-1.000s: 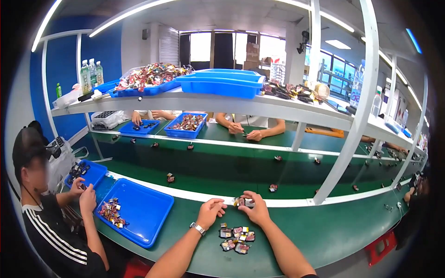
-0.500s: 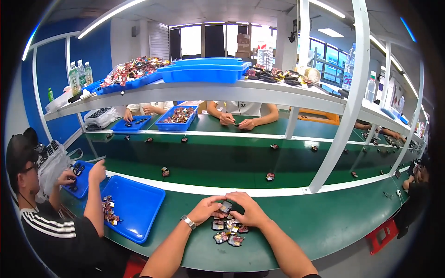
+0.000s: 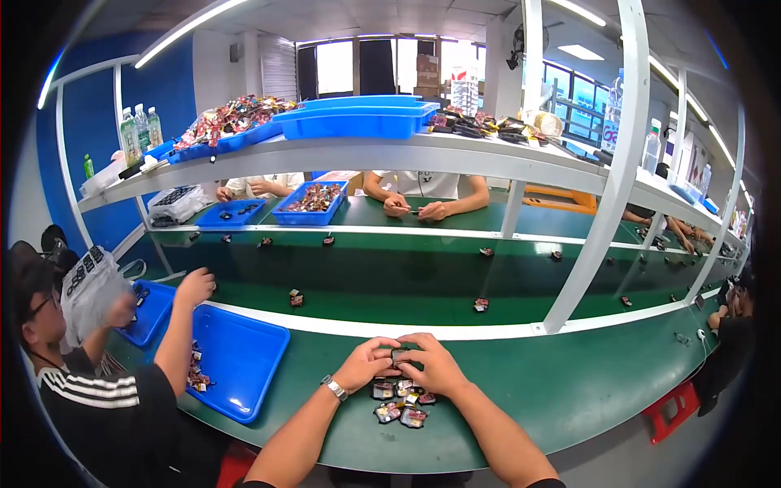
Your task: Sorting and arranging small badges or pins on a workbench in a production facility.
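Both my hands are closed on one small black-cased electronic part [image 3: 399,356], held above the green bench. My left hand [image 3: 364,368], a metal-banded watch at its wrist, grips the part from the left. The fingers of my right hand [image 3: 434,364] wrap it from the right and hide much of it. Just below lies a pile of similar small parts [image 3: 412,417], black-edged cases with red and yellow pieces and wires, resting on the bench.
A blue tray [image 3: 268,358] with similar parts stands at the left, beside a co-worker's raised arm [image 3: 175,342]. Beyond the white rail [image 3: 342,327] runs a green belt [image 3: 382,285] with scattered parts. A white post [image 3: 598,211] rises at right; a loaded shelf [image 3: 358,153] spans above.
The held part has turned, so less of its pale face shows, and my fingers have closed in around it. Belt parts have shifted slightly right. The left co-worker's hand has moved toward the belt.
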{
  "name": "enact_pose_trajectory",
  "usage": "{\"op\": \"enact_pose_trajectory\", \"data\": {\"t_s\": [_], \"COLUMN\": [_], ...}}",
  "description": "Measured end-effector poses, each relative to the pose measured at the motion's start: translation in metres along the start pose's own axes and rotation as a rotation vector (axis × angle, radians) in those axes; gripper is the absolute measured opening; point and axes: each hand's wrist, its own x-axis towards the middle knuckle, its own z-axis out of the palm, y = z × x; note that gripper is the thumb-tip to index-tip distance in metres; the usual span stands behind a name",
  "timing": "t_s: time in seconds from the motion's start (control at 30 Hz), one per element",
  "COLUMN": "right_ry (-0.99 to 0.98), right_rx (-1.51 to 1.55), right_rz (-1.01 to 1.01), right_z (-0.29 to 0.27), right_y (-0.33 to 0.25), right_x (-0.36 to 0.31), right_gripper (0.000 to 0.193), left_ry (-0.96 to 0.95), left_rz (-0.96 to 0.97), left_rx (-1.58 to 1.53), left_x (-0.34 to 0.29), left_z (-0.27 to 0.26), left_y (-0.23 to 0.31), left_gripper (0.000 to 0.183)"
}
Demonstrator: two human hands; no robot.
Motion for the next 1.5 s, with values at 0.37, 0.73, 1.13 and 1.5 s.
{"op": "enact_pose_trajectory", "data": {"t_s": [0.37, 0.73, 1.13, 1.5], "right_ry": [-0.003, 0.099, 0.128, 0.207], "right_rx": [0.042, 0.091, 0.101, 0.064], "right_rz": [0.103, 0.116, 0.138, 0.154], "right_z": [0.003, 0.009, 0.020, 0.018], "right_y": [-0.001, -0.001, 0.002, -0.011], "right_x": [-0.002, -0.003, -0.003, 0.000], "right_gripper": [0.012, 0.013, 0.014, 0.014], "left_ry": [-0.031, 0.002, 0.006, 0.075], "left_rz": [0.002, -0.009, 0.017, 0.038], "left_rx": [0.045, -0.021, -0.039, -0.011], "left_x": [-0.001, -0.001, 0.002, 0.002], "left_z": [-0.004, 0.000, -0.006, 0.004], "left_y": [-0.001, -0.001, -0.010, -0.007], "left_gripper": [0.034, 0.028, 0.026, 0.026]}}
